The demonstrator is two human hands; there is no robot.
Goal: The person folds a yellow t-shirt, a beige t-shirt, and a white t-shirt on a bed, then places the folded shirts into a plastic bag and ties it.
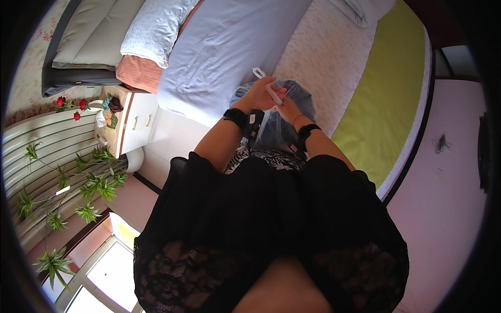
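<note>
A clear plastic bag [270,131] with bluish contents rests in front of my body at the edge of the bed. Both hands meet over its top. My left hand [260,94] grips a white plastic strip [273,94], and a white looped end sticks out beyond the knuckles. My right hand [290,110] closes on the strip's lower end, close to the left fingers. The hands partly hide how the strip joins the bag. Each wrist wears a black strap, and a small black device hangs by the left one.
The bed ahead carries a lavender sheet [219,58], a patterned pillow [152,33] and a green cover [385,98]. At left stand a white nightstand [137,121] holding red flowers, and a leafy potted plant [100,186]. A cable bundle [441,144] lies against the pale surface at right.
</note>
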